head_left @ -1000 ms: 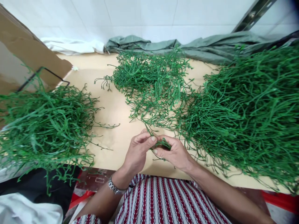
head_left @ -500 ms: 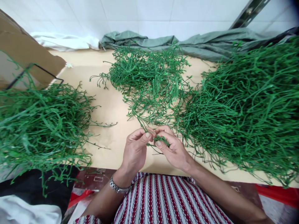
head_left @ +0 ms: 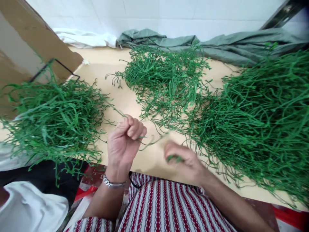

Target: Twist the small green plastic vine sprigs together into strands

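My left hand (head_left: 126,138) is closed with a thin green stem (head_left: 120,112) sticking out past its thumb side, toward the left pile. Blurred by motion, my right hand (head_left: 184,159) is curled round short green stem pieces (head_left: 175,158). The hands are apart, with a loose curved stem (head_left: 151,142) between them. Beyond them lies a loose heap of green stems (head_left: 166,77) with small branched tips. A pile of thicker green stems (head_left: 65,119) is to the left of my left hand, and a large dense pile of stems (head_left: 256,122) fills the right side.
A pale yellow tabletop (head_left: 96,69) carries the piles. At its back lie a grey-green cloth (head_left: 159,37) and a white cloth (head_left: 84,38) along the tiled wall. A cardboard box (head_left: 60,48) stands back left. White fabric (head_left: 33,206) shows at lower left.
My hands were together on the stems; now they have separated. The left one has moved left and up with a stem, the right one a little right with green pieces.
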A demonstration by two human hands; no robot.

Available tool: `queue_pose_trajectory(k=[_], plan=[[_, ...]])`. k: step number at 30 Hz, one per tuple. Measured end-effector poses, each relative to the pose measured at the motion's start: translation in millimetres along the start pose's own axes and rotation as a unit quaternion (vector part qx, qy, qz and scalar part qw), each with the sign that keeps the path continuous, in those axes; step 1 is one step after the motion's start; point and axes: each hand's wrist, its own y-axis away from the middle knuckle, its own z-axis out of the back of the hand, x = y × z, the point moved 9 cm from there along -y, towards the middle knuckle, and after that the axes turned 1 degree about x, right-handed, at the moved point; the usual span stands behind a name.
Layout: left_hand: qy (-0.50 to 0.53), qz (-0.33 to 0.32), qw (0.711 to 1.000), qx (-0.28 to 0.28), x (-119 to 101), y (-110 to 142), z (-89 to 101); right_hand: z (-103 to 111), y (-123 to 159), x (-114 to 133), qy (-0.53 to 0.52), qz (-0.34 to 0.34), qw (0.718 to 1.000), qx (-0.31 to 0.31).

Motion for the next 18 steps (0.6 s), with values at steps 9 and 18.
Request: queue_pose_trajectory(k=[9, 18], plan=[[-0.171, -0.067, 0.982, -0.032, -23.2, 1.9, 25.4, 39.0, 32.9, -9.4, 0.059, -0.098, 0.983, -0.144], [-0.537, -0.475, 0.668, -0.201, -185.2, 55.4, 7.6, 39.1, 37.2, -12.9, 0.354, -0.012, 0.927, -0.124]])
